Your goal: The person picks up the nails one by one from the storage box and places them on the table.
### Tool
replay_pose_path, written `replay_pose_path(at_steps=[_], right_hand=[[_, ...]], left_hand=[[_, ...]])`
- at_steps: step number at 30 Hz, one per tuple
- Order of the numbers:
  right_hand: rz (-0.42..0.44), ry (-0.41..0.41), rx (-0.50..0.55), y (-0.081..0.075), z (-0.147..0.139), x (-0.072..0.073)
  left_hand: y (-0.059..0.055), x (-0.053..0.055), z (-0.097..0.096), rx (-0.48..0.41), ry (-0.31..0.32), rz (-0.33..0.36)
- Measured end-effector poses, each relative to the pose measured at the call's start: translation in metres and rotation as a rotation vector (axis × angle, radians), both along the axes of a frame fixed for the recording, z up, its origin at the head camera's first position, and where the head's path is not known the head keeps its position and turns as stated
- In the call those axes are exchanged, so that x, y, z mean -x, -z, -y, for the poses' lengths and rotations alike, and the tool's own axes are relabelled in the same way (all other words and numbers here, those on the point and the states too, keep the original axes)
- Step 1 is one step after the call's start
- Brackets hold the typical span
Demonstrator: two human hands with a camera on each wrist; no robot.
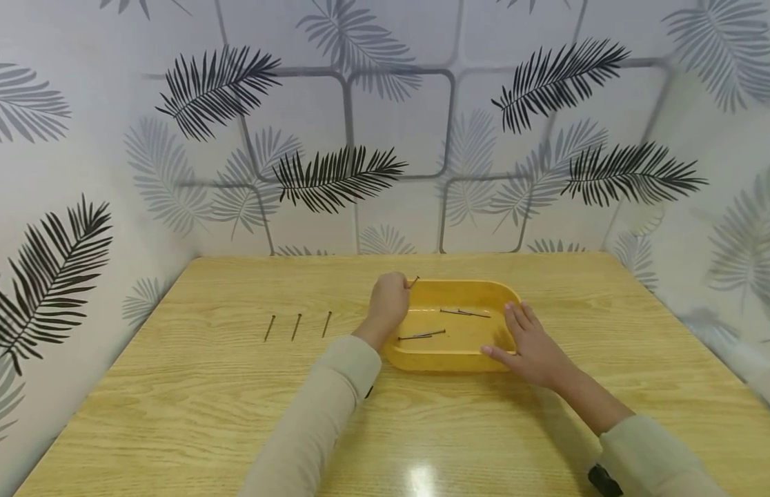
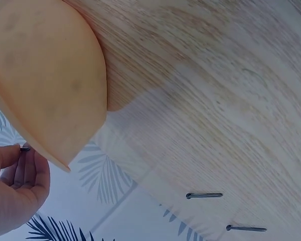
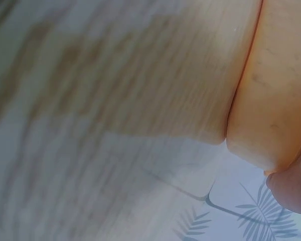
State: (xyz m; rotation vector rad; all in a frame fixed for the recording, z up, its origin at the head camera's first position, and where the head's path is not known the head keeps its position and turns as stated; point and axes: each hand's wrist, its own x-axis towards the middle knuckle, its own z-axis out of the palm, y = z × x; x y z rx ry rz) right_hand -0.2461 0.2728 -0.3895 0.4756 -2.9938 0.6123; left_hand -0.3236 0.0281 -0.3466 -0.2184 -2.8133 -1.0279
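Note:
My left hand (image 1: 390, 301) is at the left rim of a yellow plastic tray (image 1: 459, 362), pinching a nail (image 1: 414, 281) between thumb and fingers; the left wrist view also has this pinched nail (image 2: 24, 149) beside the tray's edge. My right hand (image 1: 537, 348) rests on the tray's right end, fairly straight fingers over the side rim and thumb spread along the front rim. Inside the tray lie several dark nails (image 1: 430, 335) in two loose groups. In the right wrist view, only part of the right hand (image 3: 293, 188) shows against the tray's outer wall.
Three nails (image 1: 297, 327) stand out in a spaced row on the wooden table (image 1: 192, 386), left of the tray. Behind the table's back edge rises a wall (image 1: 397, 124) with a leaf pattern.

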Motion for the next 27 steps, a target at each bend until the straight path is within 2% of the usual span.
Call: replay_pose_path(at_steps=[6, 14, 23, 27], right_hand=[[0.030, 0.003, 0.032, -0.004, 0.000, -0.001], [0.018, 0.012, 0.022, -0.005, 0.000, -0.002], [0.020, 0.025, 0.033, -0.006, 0.002, 0.000], [0.012, 0.025, 0.033, -0.008, 0.002, 0.000]], left_hand=[[0.002, 0.001, 0.006, -0.065, -0.031, 0.044], [0.004, 0.001, 0.017, -0.105, -0.068, 0.009], [0.006, 0.001, 0.027, -0.223, -0.122, 0.009], [0.005, 0.001, 0.033, -0.231, -0.136, 0.003]])
